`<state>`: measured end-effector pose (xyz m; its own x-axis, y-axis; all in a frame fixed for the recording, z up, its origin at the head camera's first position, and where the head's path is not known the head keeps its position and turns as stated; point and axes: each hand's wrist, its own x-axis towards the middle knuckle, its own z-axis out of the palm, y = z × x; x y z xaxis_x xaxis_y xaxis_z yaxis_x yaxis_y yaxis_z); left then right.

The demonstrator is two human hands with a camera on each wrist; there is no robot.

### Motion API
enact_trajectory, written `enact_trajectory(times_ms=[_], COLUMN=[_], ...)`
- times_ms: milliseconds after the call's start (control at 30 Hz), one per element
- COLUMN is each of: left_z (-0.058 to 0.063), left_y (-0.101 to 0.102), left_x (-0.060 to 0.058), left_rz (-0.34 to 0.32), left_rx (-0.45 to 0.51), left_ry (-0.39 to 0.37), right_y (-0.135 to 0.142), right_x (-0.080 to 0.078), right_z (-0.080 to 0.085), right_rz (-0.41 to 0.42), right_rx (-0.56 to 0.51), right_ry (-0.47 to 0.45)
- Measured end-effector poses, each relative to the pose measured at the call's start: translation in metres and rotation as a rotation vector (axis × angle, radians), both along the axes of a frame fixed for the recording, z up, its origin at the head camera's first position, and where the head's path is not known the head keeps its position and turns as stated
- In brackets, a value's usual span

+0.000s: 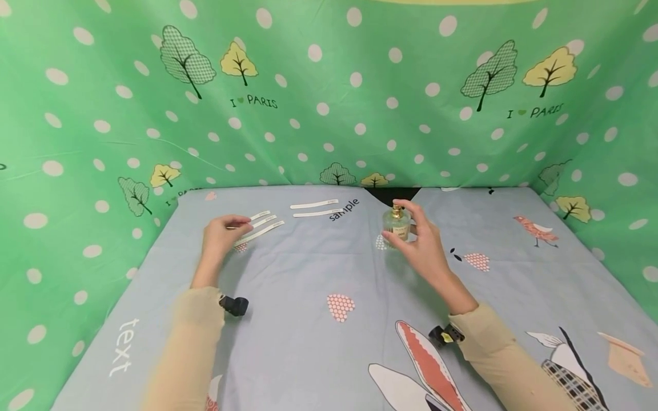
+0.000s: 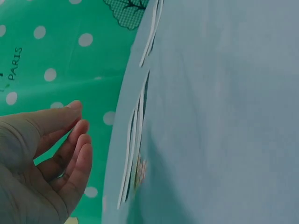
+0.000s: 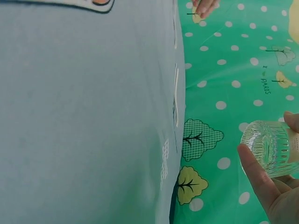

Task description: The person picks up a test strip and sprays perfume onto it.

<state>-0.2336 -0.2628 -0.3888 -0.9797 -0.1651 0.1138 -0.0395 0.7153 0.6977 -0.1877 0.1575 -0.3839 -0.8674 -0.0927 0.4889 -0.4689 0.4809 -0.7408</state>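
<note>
A clear glass perfume bottle (image 1: pixel 398 233) with a gold sprayer top is held by my right hand (image 1: pixel 428 245), raised above the cloth. Its thumb lies along the bottle's side and the index finger reaches the top. The right wrist view shows the ribbed glass base of the bottle (image 3: pixel 266 147) between the fingers. Above three white paper strips (image 1: pixel 264 231) hovers my left hand (image 1: pixel 221 235), its fingers loosely curled. The left wrist view shows nothing between its thumb and fingers, with the strips (image 2: pixel 136 135) lying beyond on the cloth.
Two more white paper strips (image 1: pixel 315 204) lie further back, next to the printed word "sample". A grey-blue printed cloth (image 1: pixel 298 319) covers the table. Green dotted curtains (image 1: pixel 319 131) stand behind and at both sides. A black patch (image 1: pixel 385 196) shows at the back edge.
</note>
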Motion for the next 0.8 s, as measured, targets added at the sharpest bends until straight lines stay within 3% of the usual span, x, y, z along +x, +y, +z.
enact_trajectory(times_ms=[300,800], left_z=[-0.003,-0.021], left_y=[0.034,0.077], left_x=[-0.016,-0.043], left_rz=[-0.05,-0.089], left_rx=[0.065,0.165], left_ry=[0.007,-0.012], right_y=[0.004,0.004], right_x=[-0.001,-0.002], right_z=[0.003,0.016], right_rz=[0.009,0.052], right_rx=[-0.01,-0.07], right_ry=[0.01,0.029])
